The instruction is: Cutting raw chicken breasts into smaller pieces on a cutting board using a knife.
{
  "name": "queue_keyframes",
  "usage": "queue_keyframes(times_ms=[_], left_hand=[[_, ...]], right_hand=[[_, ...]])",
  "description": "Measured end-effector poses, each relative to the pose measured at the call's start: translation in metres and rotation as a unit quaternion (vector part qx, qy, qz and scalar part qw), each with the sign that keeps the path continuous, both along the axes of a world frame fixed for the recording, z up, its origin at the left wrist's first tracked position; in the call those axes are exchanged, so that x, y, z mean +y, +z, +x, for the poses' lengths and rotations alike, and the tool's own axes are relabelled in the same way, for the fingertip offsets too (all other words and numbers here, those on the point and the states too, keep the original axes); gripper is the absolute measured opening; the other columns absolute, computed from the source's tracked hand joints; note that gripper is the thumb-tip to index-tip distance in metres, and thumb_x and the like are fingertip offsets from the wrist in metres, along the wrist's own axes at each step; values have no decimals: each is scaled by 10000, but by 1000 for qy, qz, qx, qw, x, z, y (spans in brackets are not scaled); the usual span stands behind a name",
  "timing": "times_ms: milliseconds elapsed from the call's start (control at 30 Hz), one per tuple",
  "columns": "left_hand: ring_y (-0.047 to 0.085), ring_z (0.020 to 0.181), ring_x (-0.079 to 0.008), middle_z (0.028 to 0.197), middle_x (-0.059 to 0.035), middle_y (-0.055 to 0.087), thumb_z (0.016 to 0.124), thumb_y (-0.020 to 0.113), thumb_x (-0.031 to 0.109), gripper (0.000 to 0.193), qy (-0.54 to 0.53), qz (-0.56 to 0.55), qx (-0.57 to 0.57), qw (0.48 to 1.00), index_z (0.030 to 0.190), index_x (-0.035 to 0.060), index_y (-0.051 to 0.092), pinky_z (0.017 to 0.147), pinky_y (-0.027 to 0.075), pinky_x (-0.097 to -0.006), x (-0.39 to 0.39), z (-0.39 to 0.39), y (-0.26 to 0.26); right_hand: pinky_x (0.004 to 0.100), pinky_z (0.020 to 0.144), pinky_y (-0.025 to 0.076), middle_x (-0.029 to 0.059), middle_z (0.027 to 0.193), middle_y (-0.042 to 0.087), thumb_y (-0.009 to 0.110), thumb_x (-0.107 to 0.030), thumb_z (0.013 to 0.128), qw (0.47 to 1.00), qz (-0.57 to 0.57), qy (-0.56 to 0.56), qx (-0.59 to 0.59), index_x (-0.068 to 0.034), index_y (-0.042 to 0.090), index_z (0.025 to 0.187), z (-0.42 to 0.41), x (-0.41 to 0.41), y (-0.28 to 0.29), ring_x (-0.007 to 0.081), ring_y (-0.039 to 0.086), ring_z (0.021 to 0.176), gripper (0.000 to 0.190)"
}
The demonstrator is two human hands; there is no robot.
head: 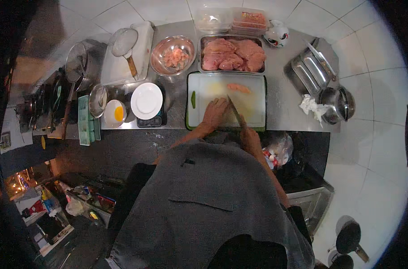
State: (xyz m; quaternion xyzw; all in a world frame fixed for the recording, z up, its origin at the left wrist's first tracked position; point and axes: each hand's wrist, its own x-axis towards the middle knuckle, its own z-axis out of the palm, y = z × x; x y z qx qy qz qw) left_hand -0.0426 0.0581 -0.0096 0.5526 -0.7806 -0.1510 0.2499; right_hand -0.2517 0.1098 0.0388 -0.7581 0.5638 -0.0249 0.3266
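A kitchen knife (237,112) is gripped in my right hand (249,137) near the front edge of a white cutting board with a green rim (194,117). Its blade points away from me, with the tip close to the fingers of my left hand (217,111). That hand rests on the board with the fingers bent; whether anything lies under them is hidden. Beyond the knife tip lies a strip of raw pale-pink meat (238,88). Behind the board, a metal tray (200,53) holds large pieces of raw meat (234,53), apparently chicken.
Left of the tray, a metal bowl (156,64) contains diced meat (175,58). A white plate (147,101) rests on a dark scale (149,121), beside a bowl with egg yolk (119,113). Metal trays (311,74) and a pot (336,104) stand right.
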Motion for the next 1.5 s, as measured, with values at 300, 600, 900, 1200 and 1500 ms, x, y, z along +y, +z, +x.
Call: queue_keyframes(times_ms=[300,600,900,1200,1500], left_hand=[[561,1023,-318,1103,-104,584,821,643,164,345,5,9,-35,999,1146,51,608,863,474,-440,-3,1,-6],[580,1006,-322,1039,-129,594,818,653,165,318,45,-40,-53,997,1105,38,599,839,470,-450,-6,-2,-5],[660,807,-249,920,-102,661,857,625,94,113,148,30,270,951,956,40,631,725,520,-379,-18,23,-11],[654,833,-168,973,-91,674,872,586,8,170,125,165,691,693,1034,-4,635,775,526,-306,-56,97,67],[643,841,-158,1010,-87,685,947,627,238,274,157,18,536,829,1067,-4,672,745,524,-303,-99,177,185]], right_hand=[[524,661,505,269,888,634,521,-27,860,1000,-20,17,3,-207,59,1560,4,1,10,446,639,774,858],[519,675,496,253,893,629,468,-32,893,998,-44,36,-5,-201,84,1559,4,-7,-10,428,637,767,787],[473,667,496,271,862,639,530,-62,902,993,14,-55,-100,-224,263,1532,-50,23,9,413,650,776,704],[425,599,472,256,690,570,510,-62,936,974,16,-175,-145,-228,274,1529,-51,25,4,373,579,581,659],[400,554,445,232,655,540,511,-16,917,972,-24,-180,-146,-265,275,1526,-54,29,1,360,554,552,699]])
